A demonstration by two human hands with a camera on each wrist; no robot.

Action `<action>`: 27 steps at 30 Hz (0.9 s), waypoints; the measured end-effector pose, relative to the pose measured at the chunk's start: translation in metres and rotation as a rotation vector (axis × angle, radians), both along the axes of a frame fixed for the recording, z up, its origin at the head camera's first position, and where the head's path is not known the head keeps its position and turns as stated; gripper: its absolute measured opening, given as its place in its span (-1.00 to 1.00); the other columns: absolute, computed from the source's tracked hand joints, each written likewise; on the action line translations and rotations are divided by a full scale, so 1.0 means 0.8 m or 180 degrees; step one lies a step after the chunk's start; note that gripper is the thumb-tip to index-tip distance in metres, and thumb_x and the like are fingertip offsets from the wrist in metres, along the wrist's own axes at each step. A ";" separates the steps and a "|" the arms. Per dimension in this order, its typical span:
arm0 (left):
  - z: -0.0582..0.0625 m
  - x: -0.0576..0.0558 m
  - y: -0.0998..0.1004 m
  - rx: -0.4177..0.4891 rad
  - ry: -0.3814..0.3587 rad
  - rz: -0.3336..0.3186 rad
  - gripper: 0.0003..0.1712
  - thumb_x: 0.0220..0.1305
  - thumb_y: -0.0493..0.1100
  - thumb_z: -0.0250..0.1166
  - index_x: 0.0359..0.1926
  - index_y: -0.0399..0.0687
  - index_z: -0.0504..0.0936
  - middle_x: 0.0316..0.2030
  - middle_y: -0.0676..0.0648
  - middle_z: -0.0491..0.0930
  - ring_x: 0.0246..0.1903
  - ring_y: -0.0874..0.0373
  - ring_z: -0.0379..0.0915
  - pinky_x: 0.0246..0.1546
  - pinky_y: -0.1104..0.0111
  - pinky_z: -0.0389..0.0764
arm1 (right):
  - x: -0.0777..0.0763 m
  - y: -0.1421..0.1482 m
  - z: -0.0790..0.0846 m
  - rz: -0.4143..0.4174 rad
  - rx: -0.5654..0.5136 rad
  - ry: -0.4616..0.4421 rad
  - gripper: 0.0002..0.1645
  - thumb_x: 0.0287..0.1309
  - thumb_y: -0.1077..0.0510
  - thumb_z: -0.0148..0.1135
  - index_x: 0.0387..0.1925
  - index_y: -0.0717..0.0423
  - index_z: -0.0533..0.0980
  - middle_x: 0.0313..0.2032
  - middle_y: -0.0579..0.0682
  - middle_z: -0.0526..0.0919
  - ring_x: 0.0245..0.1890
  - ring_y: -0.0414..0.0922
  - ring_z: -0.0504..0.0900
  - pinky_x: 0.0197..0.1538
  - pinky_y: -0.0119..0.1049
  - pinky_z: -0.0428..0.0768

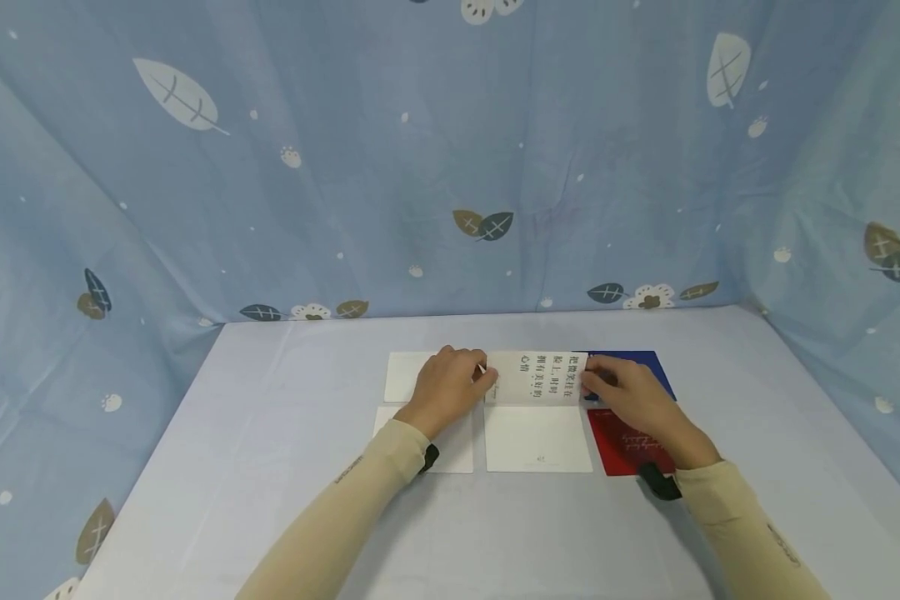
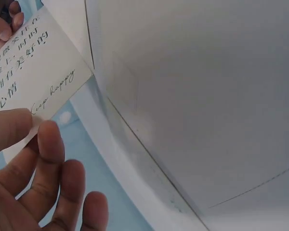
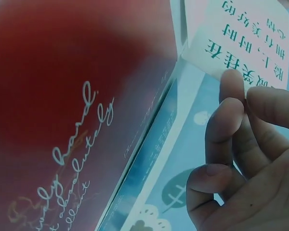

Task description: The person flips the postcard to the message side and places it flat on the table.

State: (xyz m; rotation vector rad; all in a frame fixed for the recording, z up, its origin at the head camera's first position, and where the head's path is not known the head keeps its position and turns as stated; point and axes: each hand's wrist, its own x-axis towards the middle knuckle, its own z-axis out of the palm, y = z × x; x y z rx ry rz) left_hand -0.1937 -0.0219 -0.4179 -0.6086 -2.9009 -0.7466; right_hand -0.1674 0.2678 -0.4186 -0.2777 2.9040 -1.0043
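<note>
While both hands (image 1: 445,387) (image 1: 636,404) pinch a lettered card (image 1: 536,379), a blue card (image 1: 647,364), perhaps touching it, lies partly covered.

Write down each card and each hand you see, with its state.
Lettered card: tilted, held at both ends
Left hand: pinches the lettered card
Right hand: pinches the lettered card
Red card: flat, partly covered
Blue card: flat, partly covered
Front middle white card: flat
Front left white card: flat, partly covered
Back left white card: flat, partly covered
</note>
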 end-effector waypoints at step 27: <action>-0.003 0.006 -0.023 0.1265 -0.1263 -0.0311 -0.61 0.55 0.08 0.09 0.14 0.02 0.67 -0.15 0.13 0.71 -0.03 0.20 0.58 0.01 0.21 0.56 | 0.009 0.015 0.003 0.0408 -0.0748 -0.0302 -0.57 0.60 0.00 -0.09 0.24 0.13 0.50 0.07 0.08 0.67 -0.12 0.01 0.61 0.01 -0.05 0.63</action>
